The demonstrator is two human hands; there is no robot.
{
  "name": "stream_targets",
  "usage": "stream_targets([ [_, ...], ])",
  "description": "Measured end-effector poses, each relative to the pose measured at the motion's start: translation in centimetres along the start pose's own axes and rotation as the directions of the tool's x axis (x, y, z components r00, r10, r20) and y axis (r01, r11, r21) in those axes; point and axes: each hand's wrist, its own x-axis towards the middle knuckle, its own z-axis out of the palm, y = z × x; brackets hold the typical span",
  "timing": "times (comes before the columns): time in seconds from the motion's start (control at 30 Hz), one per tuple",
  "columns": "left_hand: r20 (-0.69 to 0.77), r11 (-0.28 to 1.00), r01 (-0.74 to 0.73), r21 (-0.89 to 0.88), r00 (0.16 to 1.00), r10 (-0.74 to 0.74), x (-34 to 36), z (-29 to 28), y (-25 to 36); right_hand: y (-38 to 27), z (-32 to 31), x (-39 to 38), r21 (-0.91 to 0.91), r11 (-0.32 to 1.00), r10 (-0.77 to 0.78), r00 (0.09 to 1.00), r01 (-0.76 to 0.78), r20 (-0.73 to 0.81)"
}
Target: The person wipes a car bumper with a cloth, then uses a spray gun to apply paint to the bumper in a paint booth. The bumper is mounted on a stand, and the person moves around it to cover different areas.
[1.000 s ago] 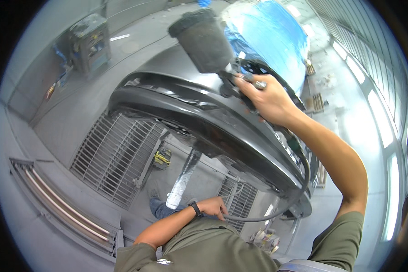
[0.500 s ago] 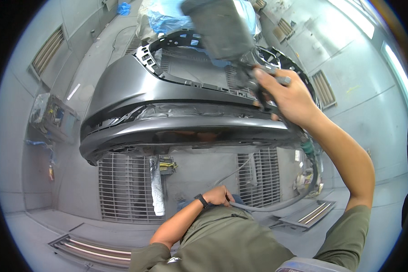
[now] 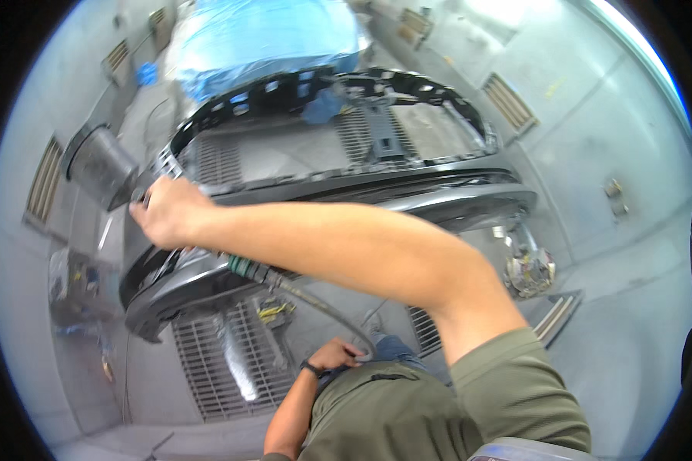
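Observation:
At the left end of a dark grey car bumper cover (image 3: 469, 201), my right hand (image 3: 175, 215) is closed around a paint spray gun. The gun's dark cylindrical cup (image 3: 104, 165) tilts out beyond my fingers; its body and nozzle are mostly hidden by the hand. My right forearm crosses over the bumper. From below that hand an air hose (image 3: 319, 303) with a green coupling (image 3: 242, 265) runs down to my waist. There my left hand (image 3: 336, 354), with a dark band at the wrist, is closed on the hose.
A blue-sheeted object (image 3: 269, 38) stands behind the bumper. Floor grates (image 3: 200, 369) lie below it, with a silvery wrapped strip (image 3: 238, 365) on one. A grimy box (image 3: 81, 280) stands at the left wall, and a cluttered round holder (image 3: 530, 269) is at the right.
My right hand has swept the spray gun from the bumper's right side to its left end, drawing the hose along. My left hand stays by my waist. The view has shifted.

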Motion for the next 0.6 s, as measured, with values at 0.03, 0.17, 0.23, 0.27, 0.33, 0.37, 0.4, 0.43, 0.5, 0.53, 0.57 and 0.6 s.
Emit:
stream_targets([
  [0.03, -0.065, 0.999, -0.035, 0.008, 0.997, 0.036, -0.1, 0.3, -0.2, 0.9, -1.0, -0.5, 0.049, 0.997, 0.059, 0.998, -0.061, 0.037],
  [0.17, 0.020, 0.992, 0.032, -0.122, 0.999, -0.030, 0.7, -0.7, -0.9, 6.0, -6.6, -4.1, -0.036, 0.999, -0.018, 1.000, 0.017, -0.011],
  [0.23, 0.032, 0.996, 0.044, -0.076, 0.999, -0.042, 1.5, -0.9, -0.5, 8.6, -10.0, -6.9, -0.011, 1.000, 0.027, 0.998, -0.028, -0.057],
  [0.27, 0.039, 0.999, 0.045, -0.030, 0.998, -0.044, 2.1, -1.1, -0.1, 9.9, -12.0, -8.7, 0.024, 0.999, 0.048, 0.995, -0.046, -0.090],
  [0.33, 0.068, 0.999, 0.036, 0.038, 0.997, -0.038, 3.0, -1.3, 1.1, 12.2, -16.1, -12.2, 0.211, 0.960, 0.204, 0.977, -0.186, -0.066],
  [0.37, 0.079, 0.996, 0.033, 0.081, 0.996, -0.039, 3.3, -1.3, 1.9, 13.2, -17.9, -13.8, 0.255, 0.941, 0.248, 0.965, -0.221, -0.082],
  [0.4, 0.087, 0.990, 0.031, 0.139, 0.995, -0.043, 3.8, -1.2, 2.9, 14.3, -19.3, -15.1, 0.255, 0.934, 0.296, 0.939, -0.248, -0.172],
  [0.43, 0.092, 0.982, 0.011, 0.187, 0.995, -0.028, 4.4, -1.0, 3.8, 15.4, -20.9, -16.4, 0.308, 0.920, 0.316, 0.923, -0.242, -0.218],
  [0.5, 0.130, 0.975, 0.028, 0.223, 0.990, -0.058, 5.6, -0.5, 5.6, 17.7, -24.2, -19.1, 0.389, 0.888, 0.370, 0.882, -0.244, -0.291],
  [0.53, 0.146, 0.971, 0.006, 0.239, 0.988, -0.042, 6.3, -0.1, 6.4, 18.8, -25.8, -20.2, 0.407, 0.874, 0.410, 0.852, -0.264, -0.327],
  [0.57, 0.165, 0.976, 0.021, 0.216, 0.985, -0.057, 7.1, 0.3, 7.0, 20.0, -27.5, -21.2, 0.414, 0.862, 0.450, 0.815, -0.291, -0.364],
  [0.6, 0.185, 0.980, 0.013, 0.199, 0.981, -0.051, 8.0, 0.7, 7.5, 21.1, -29.1, -22.4, 0.423, 0.870, 0.420, 0.832, -0.254, -0.363],
])
